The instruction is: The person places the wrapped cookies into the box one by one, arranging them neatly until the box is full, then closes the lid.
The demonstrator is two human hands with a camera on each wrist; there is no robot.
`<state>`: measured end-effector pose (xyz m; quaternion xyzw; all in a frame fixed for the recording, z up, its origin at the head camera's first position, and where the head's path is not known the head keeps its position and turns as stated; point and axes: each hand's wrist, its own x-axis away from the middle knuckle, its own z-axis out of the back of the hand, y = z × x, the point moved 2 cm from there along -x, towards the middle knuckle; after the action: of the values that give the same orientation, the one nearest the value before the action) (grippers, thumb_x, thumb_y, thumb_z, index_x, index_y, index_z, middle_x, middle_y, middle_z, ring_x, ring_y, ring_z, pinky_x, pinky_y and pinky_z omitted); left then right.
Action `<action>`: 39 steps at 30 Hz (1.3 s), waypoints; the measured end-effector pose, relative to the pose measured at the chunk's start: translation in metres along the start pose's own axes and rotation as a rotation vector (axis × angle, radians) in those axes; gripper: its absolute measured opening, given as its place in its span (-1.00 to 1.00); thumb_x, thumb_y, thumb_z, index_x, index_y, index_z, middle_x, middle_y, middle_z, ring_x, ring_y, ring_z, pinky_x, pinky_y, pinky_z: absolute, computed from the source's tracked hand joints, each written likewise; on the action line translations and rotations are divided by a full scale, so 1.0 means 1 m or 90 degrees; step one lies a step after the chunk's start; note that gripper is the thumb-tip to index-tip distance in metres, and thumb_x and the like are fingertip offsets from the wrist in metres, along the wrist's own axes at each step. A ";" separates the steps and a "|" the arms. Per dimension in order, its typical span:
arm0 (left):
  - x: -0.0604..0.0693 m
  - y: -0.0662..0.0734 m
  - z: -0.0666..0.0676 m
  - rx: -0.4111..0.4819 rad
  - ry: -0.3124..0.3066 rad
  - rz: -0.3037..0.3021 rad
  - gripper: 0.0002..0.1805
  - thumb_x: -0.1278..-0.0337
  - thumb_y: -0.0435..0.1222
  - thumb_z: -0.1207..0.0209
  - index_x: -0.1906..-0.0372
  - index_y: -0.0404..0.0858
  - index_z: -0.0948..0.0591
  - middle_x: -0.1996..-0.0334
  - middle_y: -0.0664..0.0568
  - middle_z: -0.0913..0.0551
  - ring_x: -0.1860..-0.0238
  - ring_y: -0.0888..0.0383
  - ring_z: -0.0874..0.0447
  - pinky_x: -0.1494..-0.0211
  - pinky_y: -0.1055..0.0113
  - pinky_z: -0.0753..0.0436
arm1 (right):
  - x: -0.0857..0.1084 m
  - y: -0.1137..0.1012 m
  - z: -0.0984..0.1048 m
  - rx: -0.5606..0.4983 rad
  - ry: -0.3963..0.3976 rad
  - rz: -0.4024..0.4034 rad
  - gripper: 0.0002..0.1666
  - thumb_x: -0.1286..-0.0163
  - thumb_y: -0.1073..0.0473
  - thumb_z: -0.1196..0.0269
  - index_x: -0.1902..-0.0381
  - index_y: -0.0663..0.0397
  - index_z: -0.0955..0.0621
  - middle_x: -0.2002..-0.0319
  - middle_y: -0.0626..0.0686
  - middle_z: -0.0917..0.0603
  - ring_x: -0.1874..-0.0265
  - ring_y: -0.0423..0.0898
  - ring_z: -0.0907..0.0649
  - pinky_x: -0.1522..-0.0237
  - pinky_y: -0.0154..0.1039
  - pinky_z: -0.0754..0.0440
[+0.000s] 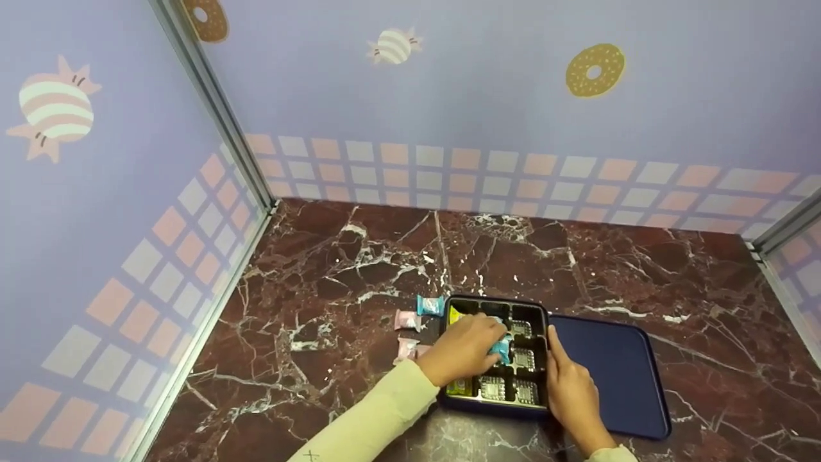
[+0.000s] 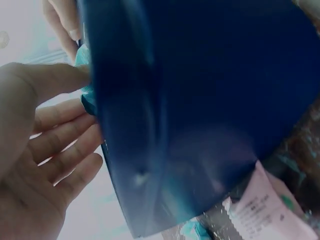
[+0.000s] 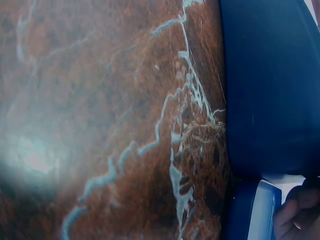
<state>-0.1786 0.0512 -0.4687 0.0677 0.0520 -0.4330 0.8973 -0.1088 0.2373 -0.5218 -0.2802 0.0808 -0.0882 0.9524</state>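
pinching a blue candy [image 1: 501,350], the left hand [image 1: 467,345] is filling the box [image 1: 494,410], well off the back edge of the desk [image 1: 333,263]; the straight-fingered right hand [image 1: 572,385] is bracing it; yellow candies [image 1: 459,387] are sitting inside, pink candies [image 1: 407,319] waiting outside.

On my feed, I find the left forearm [image 1: 375,414], sleeved pale, extended diagonally forward. Left hand [image 1: 467,343]: back uppermost, thumb and index finger set in a pinch, remaining fingers slightly bent. I record the right hand [image 1: 574,388] apart, foremost digit straight, wrist bare above the cuff [image 1: 612,455].
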 end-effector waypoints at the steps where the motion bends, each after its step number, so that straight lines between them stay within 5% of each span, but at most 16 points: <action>1: -0.001 0.001 -0.001 -0.004 0.000 0.004 -0.69 -0.09 -0.05 -0.28 0.13 -0.12 -0.60 0.25 0.14 -0.67 0.26 0.19 -0.58 0.11 0.36 -0.59 | 0.000 0.000 0.000 0.000 -0.001 0.000 -0.43 -0.54 0.09 0.07 -0.47 -0.15 -0.23 0.14 0.48 -0.64 0.29 0.42 -0.65 0.34 0.27 -0.58; 8: -0.004 0.004 -0.005 -0.051 0.008 0.027 -0.65 -0.05 -0.05 -0.32 0.09 -0.11 -0.62 0.22 0.14 -0.68 0.25 0.19 -0.57 0.19 0.37 -0.56 | 0.000 0.000 0.001 0.001 0.001 -0.001 -0.43 -0.53 0.09 0.05 -0.46 -0.14 -0.25 0.16 0.48 -0.65 0.30 0.43 -0.65 0.36 0.27 -0.58; 17: -0.001 0.003 -0.002 -0.038 0.006 0.032 -0.68 -0.08 -0.05 -0.29 0.10 -0.09 -0.63 0.22 0.16 -0.62 0.20 0.21 -0.53 0.11 0.38 -0.56 | 0.001 0.000 0.000 -0.004 0.006 -0.001 -0.44 -0.53 0.09 0.05 -0.45 -0.13 -0.26 0.17 0.47 -0.65 0.33 0.41 -0.66 0.40 0.25 -0.57; 26: 0.011 -0.017 0.006 -0.009 0.077 0.032 -0.75 -0.16 -0.11 -0.22 0.10 -0.11 -0.61 0.25 0.14 -0.61 0.25 0.21 -0.51 0.17 0.41 -0.56 | 0.002 -0.001 0.000 0.001 0.002 -0.003 -0.44 -0.54 0.08 0.07 -0.46 -0.16 -0.25 0.10 0.49 -0.62 0.28 0.45 -0.64 0.36 0.29 -0.55; 39: 0.023 -0.051 0.019 0.041 0.103 0.110 -0.71 -0.19 -0.37 -0.11 -0.03 -0.25 -0.54 0.15 0.02 -0.60 0.17 0.14 -0.60 0.04 0.35 -0.64 | 0.002 -0.002 0.002 0.001 -0.006 0.006 -0.44 -0.55 0.08 0.10 -0.47 -0.14 -0.23 0.12 0.52 -0.61 0.34 0.43 -0.64 0.41 0.28 -0.55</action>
<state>-0.2038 -0.0011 -0.4578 0.1356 0.1046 -0.3484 0.9216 -0.1070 0.2363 -0.5197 -0.2792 0.0779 -0.0827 0.9535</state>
